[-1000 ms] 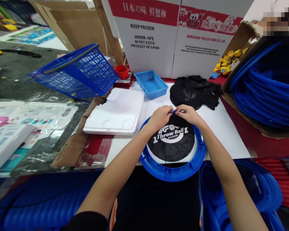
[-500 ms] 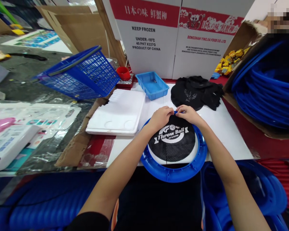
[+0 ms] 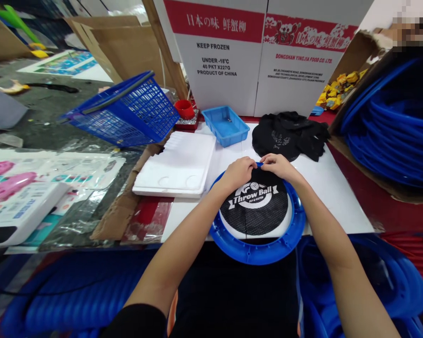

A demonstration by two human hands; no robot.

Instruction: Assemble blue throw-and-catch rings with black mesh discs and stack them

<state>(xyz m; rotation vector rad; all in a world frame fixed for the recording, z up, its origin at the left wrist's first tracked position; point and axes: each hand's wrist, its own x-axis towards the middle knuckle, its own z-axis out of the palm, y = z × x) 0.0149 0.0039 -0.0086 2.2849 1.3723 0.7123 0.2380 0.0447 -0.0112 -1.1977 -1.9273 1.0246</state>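
Observation:
A blue plastic ring [image 3: 257, 254] lies at the front edge of the white work surface, its near side jutting over the edge. Inside it is a black mesh disc [image 3: 264, 218] printed "Throw Ball"; a gap shows between mesh and ring along the near side. At the ring's far rim, my left hand [image 3: 240, 172] pinches the mesh edge against the ring. My right hand [image 3: 278, 165] does the same just to the right, fingertips close to the left ones. Both hands are closed, and the fingertips partly hide the rim. Beyond them lies a pile of black mesh discs [image 3: 285, 136].
A light blue tray [image 3: 229, 134] with small bits inside stands behind a white foam lid [image 3: 176, 164]. To the left are a blue basket [image 3: 127, 112] and a red cup [image 3: 184, 109]. Stacked blue rings [image 3: 391, 126] fill a carton at right. A white carton [image 3: 225, 84] stands behind.
The whole view has shifted slightly, moving things to the right. Both hands stay at the far rim, with only small finger movements.

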